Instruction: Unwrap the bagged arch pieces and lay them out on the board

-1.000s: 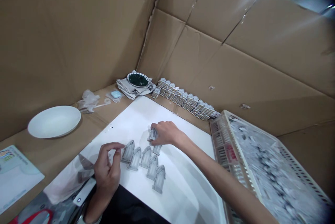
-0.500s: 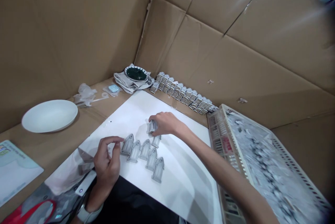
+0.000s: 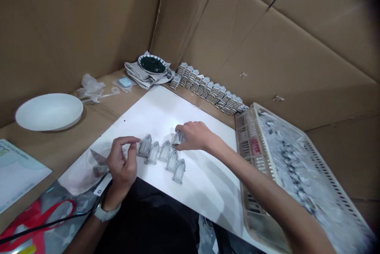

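Several grey, arch-shaped flat pieces with pointed tops lie close together on the white board (image 3: 204, 182). The leftmost arch-shaped piece (image 3: 144, 146) is by the index fingertip of my left hand (image 3: 122, 163), which has its thumb and index finger apart and holds nothing visible. To the right of the group, my right hand (image 3: 194, 135) pinches a grey arch-shaped piece (image 3: 178, 138) between thumb and fingers. Its fingers partly cover the piece, and I cannot tell if more than one is in the grip. The nearest arch-shaped piece (image 3: 179, 171) lies at the group's lower right.
A white plastic basket (image 3: 255, 143) filled with small bagged items stands on the right. Stacked small pieces (image 3: 204, 88) line the cardboard wall. At the back, a plate of dark green material (image 3: 152, 64) rests on folded paper. A white oval plate (image 3: 49, 111) is left.
The view has tilted down slightly. A piece that lay below my right hand no longer shows separately. My right hand still grips a piece; my left hand stays beside the leftmost one.
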Tool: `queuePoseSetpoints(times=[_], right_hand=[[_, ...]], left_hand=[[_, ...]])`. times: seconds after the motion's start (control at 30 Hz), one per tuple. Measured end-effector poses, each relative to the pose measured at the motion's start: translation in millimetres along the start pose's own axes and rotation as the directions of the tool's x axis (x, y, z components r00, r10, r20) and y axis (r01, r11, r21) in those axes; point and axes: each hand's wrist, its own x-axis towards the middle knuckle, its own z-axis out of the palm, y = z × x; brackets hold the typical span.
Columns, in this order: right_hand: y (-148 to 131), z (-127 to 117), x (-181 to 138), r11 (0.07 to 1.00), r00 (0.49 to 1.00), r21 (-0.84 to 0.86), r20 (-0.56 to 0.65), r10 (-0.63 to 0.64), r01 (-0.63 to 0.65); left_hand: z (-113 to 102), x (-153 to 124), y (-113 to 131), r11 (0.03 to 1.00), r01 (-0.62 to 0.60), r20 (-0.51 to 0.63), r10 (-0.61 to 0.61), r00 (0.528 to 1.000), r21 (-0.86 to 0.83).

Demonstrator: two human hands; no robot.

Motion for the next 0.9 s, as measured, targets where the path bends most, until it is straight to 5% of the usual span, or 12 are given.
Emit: queuePoseSetpoints(times=[0.9], right_hand=[[18.1, 14.1, 23.3, 0.998, 0.999, 0.057, -0.031, -0.013, 0.015]], left_hand=[[-6.4, -0.7, -6.7, 0.999, 0.035, 0.0, -0.035, 0.999, 0.032]])
